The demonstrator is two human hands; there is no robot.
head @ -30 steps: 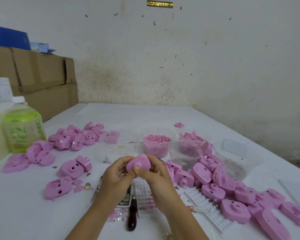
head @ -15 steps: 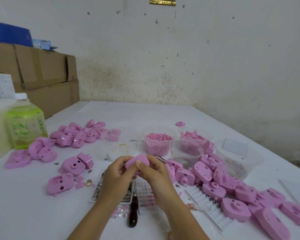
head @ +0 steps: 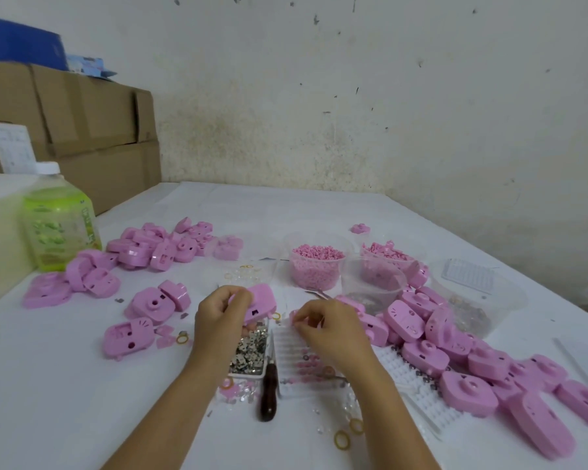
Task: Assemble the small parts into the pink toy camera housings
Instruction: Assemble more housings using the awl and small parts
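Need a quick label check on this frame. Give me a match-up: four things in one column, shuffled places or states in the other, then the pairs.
Things:
1 bottle
2 tool
3 pellet tub
4 boxes

Places or states:
A front centre, lying flat
B stacked, back left
C centre, filled with pink bits
D upright, left, white cap

Pairs: 1-D; 2-A; 3-C; 4-B
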